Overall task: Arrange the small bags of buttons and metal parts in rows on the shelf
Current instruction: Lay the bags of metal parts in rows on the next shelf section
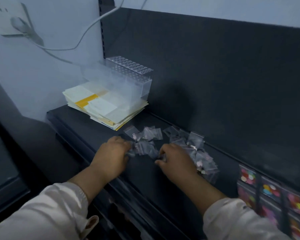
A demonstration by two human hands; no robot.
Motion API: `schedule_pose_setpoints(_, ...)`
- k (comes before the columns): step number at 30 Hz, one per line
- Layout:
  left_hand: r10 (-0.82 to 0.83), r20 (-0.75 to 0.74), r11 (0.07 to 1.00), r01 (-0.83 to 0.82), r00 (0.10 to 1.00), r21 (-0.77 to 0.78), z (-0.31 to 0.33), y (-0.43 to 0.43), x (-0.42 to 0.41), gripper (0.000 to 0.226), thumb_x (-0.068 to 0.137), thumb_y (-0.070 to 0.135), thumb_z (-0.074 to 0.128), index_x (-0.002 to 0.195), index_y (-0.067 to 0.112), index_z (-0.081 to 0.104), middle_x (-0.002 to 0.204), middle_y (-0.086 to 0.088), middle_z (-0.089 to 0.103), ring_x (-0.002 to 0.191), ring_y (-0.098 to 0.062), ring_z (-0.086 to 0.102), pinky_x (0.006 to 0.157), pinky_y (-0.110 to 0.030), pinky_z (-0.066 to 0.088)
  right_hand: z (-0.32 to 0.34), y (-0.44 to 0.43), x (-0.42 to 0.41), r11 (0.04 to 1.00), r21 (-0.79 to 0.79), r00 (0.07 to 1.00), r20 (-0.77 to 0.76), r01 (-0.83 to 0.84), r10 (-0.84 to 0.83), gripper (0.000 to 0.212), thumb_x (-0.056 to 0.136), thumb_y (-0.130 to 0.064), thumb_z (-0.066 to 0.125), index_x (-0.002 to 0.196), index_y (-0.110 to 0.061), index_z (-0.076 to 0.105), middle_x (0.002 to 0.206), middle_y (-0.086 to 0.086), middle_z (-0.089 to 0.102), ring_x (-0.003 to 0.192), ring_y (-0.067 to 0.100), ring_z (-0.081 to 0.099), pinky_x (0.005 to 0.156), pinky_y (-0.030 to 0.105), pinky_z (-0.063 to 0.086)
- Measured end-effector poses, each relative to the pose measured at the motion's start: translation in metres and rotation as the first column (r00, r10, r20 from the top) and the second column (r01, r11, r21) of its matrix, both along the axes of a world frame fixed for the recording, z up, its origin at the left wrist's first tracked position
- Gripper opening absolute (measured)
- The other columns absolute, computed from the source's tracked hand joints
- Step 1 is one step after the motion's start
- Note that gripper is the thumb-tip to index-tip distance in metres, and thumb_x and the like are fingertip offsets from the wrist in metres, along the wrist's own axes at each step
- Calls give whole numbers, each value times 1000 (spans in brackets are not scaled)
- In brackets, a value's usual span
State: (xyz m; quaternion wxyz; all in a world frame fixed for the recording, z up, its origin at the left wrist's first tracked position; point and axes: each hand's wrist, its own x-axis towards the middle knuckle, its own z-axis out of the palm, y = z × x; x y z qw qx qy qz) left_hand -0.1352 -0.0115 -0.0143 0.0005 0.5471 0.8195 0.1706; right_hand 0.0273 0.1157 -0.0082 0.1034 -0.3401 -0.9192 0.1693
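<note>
Several small clear zip bags (146, 138) with buttons and metal parts lie loosely spread on the dark shelf (80, 122). A thicker heap of the same bags (200, 157) sits to the right. My left hand (112, 155) reaches in from the left, its fingertips curled on a bag at the edge of the spread. My right hand (176, 161) rests beside the heap, its fingers pinching a small bag at their tips. The view is blurred, so the bags' contents are hard to make out.
A stack of cream and yellow paper cards (104, 106) lies at the shelf's left end, with a clear perforated acrylic box (128, 78) on it. Packets of coloured buttons (270, 194) fill the right. A dark back panel (215, 75), a wall socket (10, 19) and a cable are behind.
</note>
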Motion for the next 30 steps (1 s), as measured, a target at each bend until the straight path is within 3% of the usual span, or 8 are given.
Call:
schedule_pose_setpoints(7,-16,74,1000,16,997,9,-28,17,-29,35,86,7,48,114,24,59,107,1,61,98,-23,54,76,-30,39,-25,3,-22,994,61,994,50,94,-97,15,84,-25,58,98,-19,52,100,-2,60,98,18,50,82,28,41)
schedule_pose_setpoints(10,-32,28,993,29,999,114,-31,18,-30,8,87,9,57,89,15,62,85,-4,64,81,-27,57,62,-28,34,-28,4,-28,984,121,990,30,131,-136,12,83,-12,48,93,-14,55,92,2,62,92,22,52,77,30,43)
schedule_pose_setpoints(13,-4,84,985,-10,996,174,-30,22,-34,12,88,18,57,78,14,58,76,-2,60,74,-22,52,59,-30,38,-25,5,-32,979,116,986,4,167,-168,13,83,-10,46,88,-11,58,86,5,63,87,23,54,67,29,41)
schedule_pose_setpoints(16,-15,272,948,-73,962,309,-14,26,-29,16,88,21,57,72,18,54,70,2,54,69,-16,50,58,-32,41,-13,7,-28,977,16,975,-80,211,-209,13,86,-11,46,86,-16,58,81,3,62,78,20,54,61,28,39)
schedule_pose_setpoints(20,-55,650,921,-212,758,326,13,35,-8,20,85,18,59,68,15,49,61,4,50,55,-10,44,54,-30,37,5,6,-21,897,-385,891,-297,219,-344,19,87,-7,50,79,-22,56,70,1,63,60,14,56,60,28,46)
schedule_pose_setpoints(23,-109,850,927,-256,516,274,28,47,8,18,84,11,59,68,12,51,61,-1,54,58,-14,49,56,-31,42,22,-2,-7,676,-724,797,-325,137,-509,21,93,-7,49,79,-21,56,68,1,62,59,15,59,58,30,52)
schedule_pose_setpoints(26,-99,950,964,-208,298,165,38,55,31,14,88,5,49,78,12,55,61,0,60,57,-12,55,58,-30,51,41,-15,16,521,-849,786,-260,90,-560,17,96,-12,47,85,-18,59,71,2,63,58,15,61,52,26,52)
schedule_pose_setpoints(30,-46,983,997,-59,179,57,47,60,66,11,92,10,49,85,15,56,82,-5,63,73,-19,62,68,-38,58,52,-28,47,398,-917,726,-247,40,-642,14,95,-20,51,85,-20,59,63,-2,63,48,9,53,48,21,43)
